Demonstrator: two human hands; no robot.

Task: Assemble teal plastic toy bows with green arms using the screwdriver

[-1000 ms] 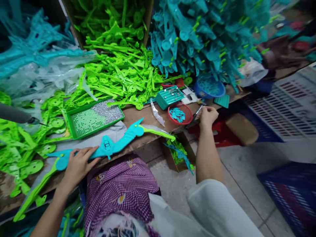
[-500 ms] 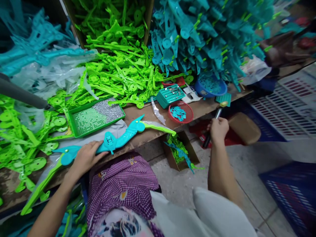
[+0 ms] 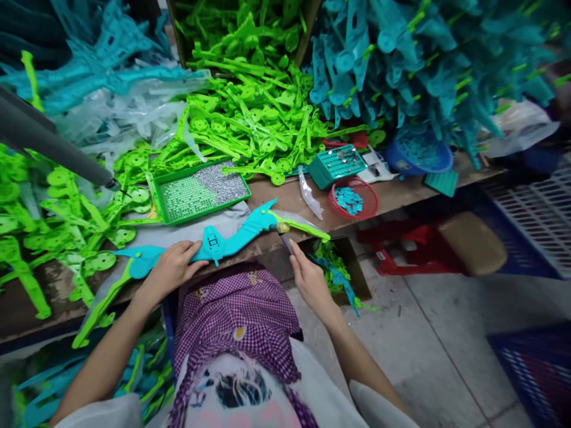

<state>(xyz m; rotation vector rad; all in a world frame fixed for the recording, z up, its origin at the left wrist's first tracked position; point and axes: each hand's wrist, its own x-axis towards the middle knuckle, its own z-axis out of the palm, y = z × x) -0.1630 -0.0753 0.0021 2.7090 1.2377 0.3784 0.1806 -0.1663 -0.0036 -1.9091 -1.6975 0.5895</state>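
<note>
Hammer (image 3: 284,229) farther left, grip unseen

Dim corners, brighter middle, soft shadows, stretched blurry edges

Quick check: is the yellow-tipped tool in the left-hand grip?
No, the yellow-tipped tool is in the right-hand grip, while the left-hand grip rests on the turquoise plastic piece.
</note>
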